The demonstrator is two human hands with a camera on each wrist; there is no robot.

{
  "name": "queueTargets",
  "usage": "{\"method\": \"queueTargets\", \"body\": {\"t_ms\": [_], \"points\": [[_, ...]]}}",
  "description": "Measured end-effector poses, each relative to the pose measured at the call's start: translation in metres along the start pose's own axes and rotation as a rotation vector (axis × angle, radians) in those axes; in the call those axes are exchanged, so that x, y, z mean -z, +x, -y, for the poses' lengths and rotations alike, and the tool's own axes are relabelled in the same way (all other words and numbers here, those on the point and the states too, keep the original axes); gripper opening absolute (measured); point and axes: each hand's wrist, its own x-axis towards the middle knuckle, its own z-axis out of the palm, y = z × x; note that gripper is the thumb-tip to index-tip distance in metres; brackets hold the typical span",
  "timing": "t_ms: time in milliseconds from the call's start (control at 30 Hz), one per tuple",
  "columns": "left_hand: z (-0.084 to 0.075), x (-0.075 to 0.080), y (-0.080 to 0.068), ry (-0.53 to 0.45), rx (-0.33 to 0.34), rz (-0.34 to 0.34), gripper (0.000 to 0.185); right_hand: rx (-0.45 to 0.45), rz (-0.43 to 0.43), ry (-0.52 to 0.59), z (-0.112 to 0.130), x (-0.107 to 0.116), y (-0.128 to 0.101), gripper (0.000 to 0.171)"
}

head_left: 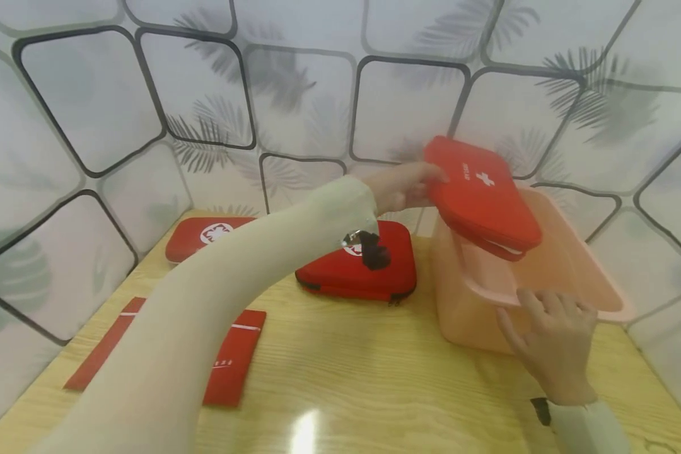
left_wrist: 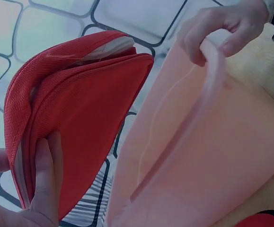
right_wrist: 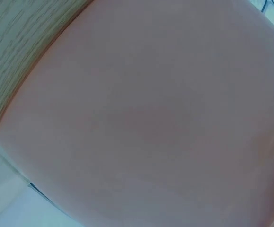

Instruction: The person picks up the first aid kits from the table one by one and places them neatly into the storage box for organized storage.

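A: What's in hand, and does it read?

B: Red first-aid pouch (head_left: 482, 195); white cross on the face; small white lettering beside it, seemingly "FIRST AID", though blurred; whitish strip along the edge seam.

A: Position?

B: Up at the mouth of a pink plastic bin (head_left: 468, 315); the left hand (head_left: 405, 186) grips the pouch by one edge; the right hand (head_left: 556, 340) is curled over the bin's near rim, holding it.

A: Inside the bin?

B: Pink inner wall shows; the pouch hides part of the interior.

A: Other markings?

B: Red zip case (head_left: 349, 277) left of the bin, black zip edging, white emblem partly hidden; farther left, a second red case (head_left: 190, 236) with a round white emblem; nearer, flat red material (head_left: 235, 366) on both sides of the pale sleeve (head_left: 250, 265), one piece or two, cannot tell; white stripe, characters too small to read; all on a wood-grain table (head_left: 346, 378); leaf-patterned covering (head_left: 306, 107) behind.
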Motion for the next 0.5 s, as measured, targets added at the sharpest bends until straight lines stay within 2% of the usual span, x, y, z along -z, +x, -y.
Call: {"method": "queueTargets", "body": {"t_ms": [33, 133, 267, 433, 500], "points": [[-0.001, -0.004, 0.005, 0.018, -0.006, 0.015, 0.005, 0.002, 0.001, 0.0, 0.0, 0.0, 0.0, 0.056], [-0.003, -0.016, 0.017, 0.063, -0.035, 0.06, 0.012, 0.005, 0.005, -0.001, 0.001, -0.002, 0.0, 0.056], [-0.004, -0.033, 0.031, 0.066, -0.047, 0.109, 0.019, 0.006, 0.018, -0.008, -0.001, -0.002, 0.0, 0.057], [-0.003, -0.057, 0.05, 0.103, -0.023, 0.079, 0.016, 0.001, 0.037, -0.015, -0.003, -0.002, 0.0, 0.059], [0.0, -0.065, 0.053, 0.115, -0.001, 0.033, 0.014, 0.0, 0.037, -0.015, -0.003, -0.002, 0.001, 0.059]]}}
